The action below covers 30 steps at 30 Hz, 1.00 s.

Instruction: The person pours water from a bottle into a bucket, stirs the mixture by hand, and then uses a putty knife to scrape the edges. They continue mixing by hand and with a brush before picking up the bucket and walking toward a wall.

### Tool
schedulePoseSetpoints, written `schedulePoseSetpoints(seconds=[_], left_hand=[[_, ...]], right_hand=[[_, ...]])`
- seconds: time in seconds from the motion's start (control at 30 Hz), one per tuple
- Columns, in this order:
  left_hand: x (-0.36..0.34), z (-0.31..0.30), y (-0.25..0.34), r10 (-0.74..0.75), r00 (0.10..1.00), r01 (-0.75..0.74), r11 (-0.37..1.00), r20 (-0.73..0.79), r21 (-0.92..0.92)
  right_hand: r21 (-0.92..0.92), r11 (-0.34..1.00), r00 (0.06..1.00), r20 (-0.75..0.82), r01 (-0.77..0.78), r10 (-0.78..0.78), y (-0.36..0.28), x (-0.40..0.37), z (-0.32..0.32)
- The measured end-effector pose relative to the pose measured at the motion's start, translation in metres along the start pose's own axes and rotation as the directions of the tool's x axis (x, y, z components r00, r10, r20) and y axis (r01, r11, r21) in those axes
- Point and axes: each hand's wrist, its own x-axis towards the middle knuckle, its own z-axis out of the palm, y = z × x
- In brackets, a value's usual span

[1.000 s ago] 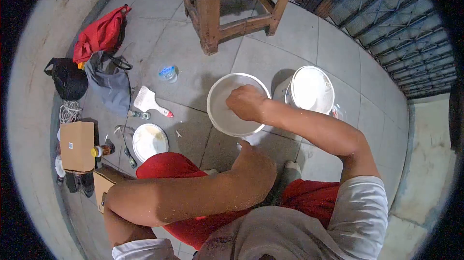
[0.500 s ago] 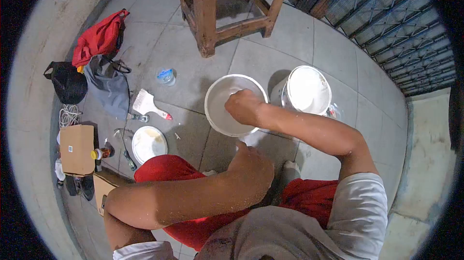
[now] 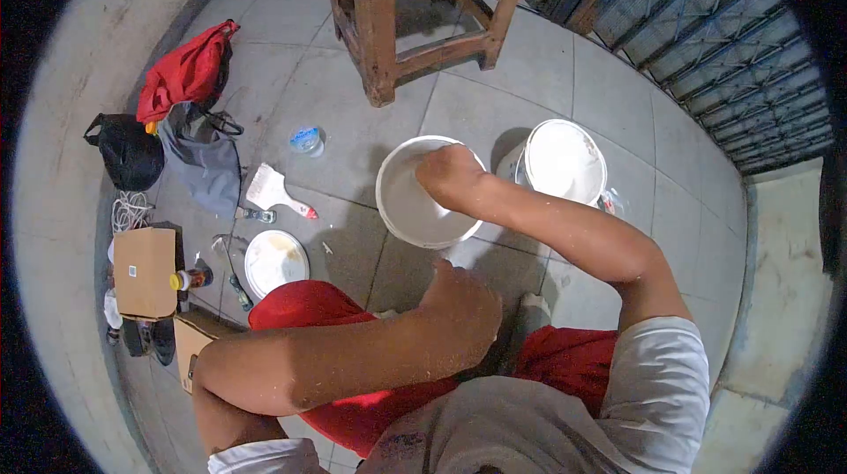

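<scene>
My right hand [image 3: 452, 176], curled shut in the basin [image 3: 404, 209], should sweep evenly along its wall; my left hand's [image 3: 463, 302] grip I cannot tell.

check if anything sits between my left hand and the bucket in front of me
Nothing visible does. The left hand is right by the near rim of the bucket, with only floor between them. The right hand is inside the bucket.
</scene>
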Motion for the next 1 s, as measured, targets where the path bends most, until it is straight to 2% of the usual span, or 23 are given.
schedulePoseSetpoints(seconds=[0.07,0.13,0.17,0.23,0.27,0.3,0.33,0.37,0.4,0.43,0.47,0.53,0.57,0.63,0.73,0.87,0.93,0.97,1.0], left_hand=[[0.008,0.003,-0.006,0.012,0.999,-0.011,1.000,0.051,-0.011],[0.015,0.007,-0.017,-0.053,0.984,0.077,0.988,0.169,-0.137],[0.018,0.020,-0.023,-0.055,0.984,0.081,0.986,0.172,-0.148],[0.027,0.058,-0.034,-0.251,0.967,0.228,0.808,0.033,-0.543],[0.029,0.072,-0.031,-0.255,0.966,0.232,0.805,0.035,-0.547],[0.031,0.084,-0.027,-0.452,0.884,0.198,0.126,0.122,-0.972],[0.036,0.093,-0.026,-0.509,0.798,-0.065,-0.607,0.324,-0.792],[0.045,0.099,-0.027,-0.515,0.792,-0.065,-0.606,0.329,-0.793],[0.053,0.105,-0.025,-0.684,0.653,-0.313,-0.634,0.325,-0.707],[0.057,0.113,-0.025,-0.811,0.469,-0.548,-0.578,0.350,-0.605],[0.058,0.115,-0.028,-0.817,0.455,-0.548,-0.571,0.355,-0.611],[0.066,0.117,-0.037,-0.892,0.348,-0.737,-0.451,0.289,-0.503],[0.067,0.112,-0.037,-0.888,0.348,-0.737,-0.458,0.302,-0.497],[0.069,0.097,-0.041,-0.871,0.457,-0.789,-0.491,0.183,-0.369],[0.069,0.099,-0.043,-0.854,0.487,-0.783,-0.519,0.180,-0.344],[0.070,0.095,-0.045,-0.852,0.495,-0.739,-0.516,0.169,-0.434],[0.072,0.106,-0.048,-0.848,0.515,-0.799,-0.529,0.128,-0.287],[0.071,0.106,-0.045,-0.848,0.516,-0.800,-0.528,0.123,-0.286],[0.070,0.104,-0.042,-0.884,0.466,-0.783,-0.432,0.038,-0.448]], right_hand=[[-0.023,1.000,1.000,-0.020,-0.003,0.003,0.001,0.004,0.015],[-0.030,0.998,0.989,-0.135,-0.059,0.054,-0.001,0.008,0.035],[-0.026,0.998,0.991,-0.128,-0.049,0.046,-0.003,0.006,0.031],[-0.051,0.999,1.000,-0.012,-0.017,0.016,-0.009,0.001,0.018],[-0.049,0.999,1.000,-0.011,-0.011,0.010,-0.008,0.005,0.030],[-0.087,0.995,0.998,0.038,0.046,-0.043,-0.002,0.014,0.052],[-0.122,0.987,0.992,0.085,0.102,-0.092,0.003,0.020,0.063],[-0.118,0.987,0.992,0.079,0.108,-0.099,0.005,0.019,0.059],[0.015,0.999,0.999,-0.009,0.035,-0.035,0.004,0.017,0.052],[0.156,0.987,0.995,-0.087,-0.026,0.040,-0.001,0.016,0.045],[0.166,0.986,0.995,-0.097,-0.016,0.032,-0.004,0.020,0.044],[0.136,0.990,0.997,0.064,-0.049,0.041,-0.006,0.023,0.044],[0.139,0.989,0.997,0.076,-0.043,0.033,-0.010,0.017,0.041],[0.119,0.992,0.996,0.075,-0.046,0.037,-0.017,0.005,0.029],[0.122,0.992,0.999,0.023,-0.045,0.043,-0.026,0.000,0.044],[0.252,0.968,0.992,0.122,0.002,-0.033,-0.029,-0.006,0.030],[0.336,0.941,0.974,0.199,0.036,-0.108,-0.035,-0.009,0.026],[0.331,0.943,0.975,0.197,0.035,-0.106,-0.033,-0.010,0.024],[0.362,0.930,0.960,0.237,0.054,-0.149,-0.029,-0.010,0.020]])
